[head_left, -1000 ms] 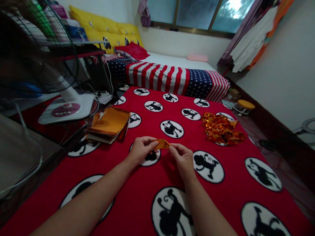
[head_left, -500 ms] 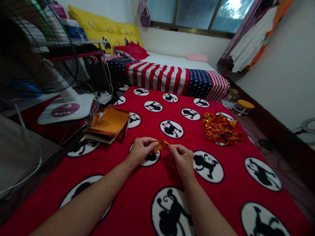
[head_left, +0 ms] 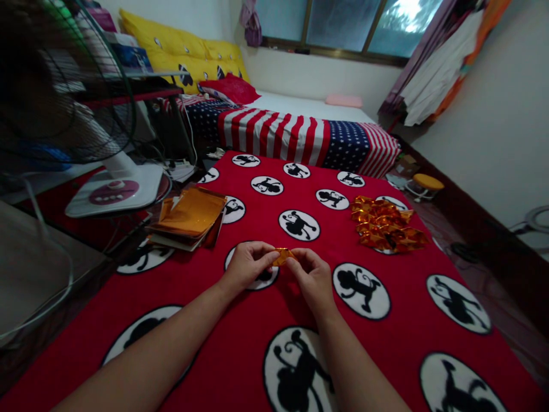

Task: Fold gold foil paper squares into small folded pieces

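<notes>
A small piece of folded gold foil paper is held just above the red cloth with monkey prints. My left hand pinches its left end between thumb and fingers. At the right end, my right hand grips it the same way, thumb on the near side. Parts of the paper are hidden behind my fingertips. To the left lies a stack of flat gold paper sheets. A heap of shiny folded gold foil pieces rests on the cloth to the right.
An electric fan stands at the left, beside a small desk. Behind the cloth is a bed with a striped and starred cover. A yellow stool is on the floor at the right.
My right hand has shifted slightly left, closer to my left hand, and its thumb now lies further over the foil paper. The stack and the heap are unchanged.
</notes>
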Demonstrator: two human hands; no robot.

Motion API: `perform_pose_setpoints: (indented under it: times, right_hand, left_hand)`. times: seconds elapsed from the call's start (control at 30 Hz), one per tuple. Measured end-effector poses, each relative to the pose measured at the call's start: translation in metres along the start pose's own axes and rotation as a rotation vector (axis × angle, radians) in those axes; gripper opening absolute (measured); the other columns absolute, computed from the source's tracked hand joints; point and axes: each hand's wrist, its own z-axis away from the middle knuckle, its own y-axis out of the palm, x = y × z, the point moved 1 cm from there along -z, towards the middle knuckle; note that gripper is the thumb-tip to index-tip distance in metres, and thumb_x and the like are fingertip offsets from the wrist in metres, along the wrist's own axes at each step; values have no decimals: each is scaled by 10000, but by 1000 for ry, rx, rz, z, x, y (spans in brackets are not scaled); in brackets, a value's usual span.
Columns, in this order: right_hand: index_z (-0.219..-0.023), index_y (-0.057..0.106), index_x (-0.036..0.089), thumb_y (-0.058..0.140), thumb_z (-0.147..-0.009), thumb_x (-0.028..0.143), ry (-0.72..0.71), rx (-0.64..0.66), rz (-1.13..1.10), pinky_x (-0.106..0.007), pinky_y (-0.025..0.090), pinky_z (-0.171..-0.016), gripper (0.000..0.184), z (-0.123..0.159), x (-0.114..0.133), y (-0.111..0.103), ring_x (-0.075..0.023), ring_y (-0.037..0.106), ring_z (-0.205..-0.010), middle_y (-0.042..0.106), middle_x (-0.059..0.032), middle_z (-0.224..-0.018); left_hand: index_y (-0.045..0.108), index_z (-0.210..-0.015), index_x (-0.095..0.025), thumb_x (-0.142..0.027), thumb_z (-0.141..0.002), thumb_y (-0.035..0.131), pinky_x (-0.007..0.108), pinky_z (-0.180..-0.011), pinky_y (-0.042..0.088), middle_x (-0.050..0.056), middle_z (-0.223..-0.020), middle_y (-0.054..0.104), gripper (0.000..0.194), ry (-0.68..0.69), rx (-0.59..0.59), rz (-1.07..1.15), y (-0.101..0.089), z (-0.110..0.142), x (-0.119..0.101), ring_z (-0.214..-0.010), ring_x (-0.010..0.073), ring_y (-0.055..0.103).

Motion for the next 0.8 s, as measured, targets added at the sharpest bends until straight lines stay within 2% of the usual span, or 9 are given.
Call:
perform_pose_setpoints:
  times: [0.1,0.33,0.63,0.73,0.8]
  right_hand:
    - [-847,669,169,668,-780,346,-1,-13,-8,-253,486,-657,190,0,1,0,-158,630,-701,691,-33,-786]
    - [-708,634,164,713,-738,328,20,-24,-81,-216,432,-560,185,-2,2,-3,-109,544,-575,615,14,-641]
    - [-660,627,169,736,-714,368,123,2,-171,-198,315,-408,233,1,1,-5,-73,426,-425,555,44,-538]
    - [-659,630,170,737,-713,361,135,-17,-201,-197,278,-390,225,2,2,-4,-65,397,-401,533,54,-522]
    - [-662,635,170,734,-718,343,109,-43,-206,-197,295,-411,207,2,1,-4,-69,416,-426,539,52,-535]
  left_hand:
    - [700,-773,-116,-362,-721,693,183,-458,429,21,-590,670,251,6,17,-19,1,1,0,-466,100,567]
    - [704,-798,-118,-357,-738,688,179,-469,436,23,-610,665,247,43,67,-28,1,0,7,-480,97,571]
    - [713,-779,-117,-356,-741,699,168,-460,424,17,-597,657,242,65,115,-14,1,0,8,-472,89,564]
    - [709,-800,-121,-351,-736,712,167,-466,432,14,-609,662,239,48,125,31,1,-1,9,-473,85,566]
    - [694,-822,-123,-350,-727,725,165,-463,433,8,-617,661,248,34,127,82,1,-2,11,-469,80,563]
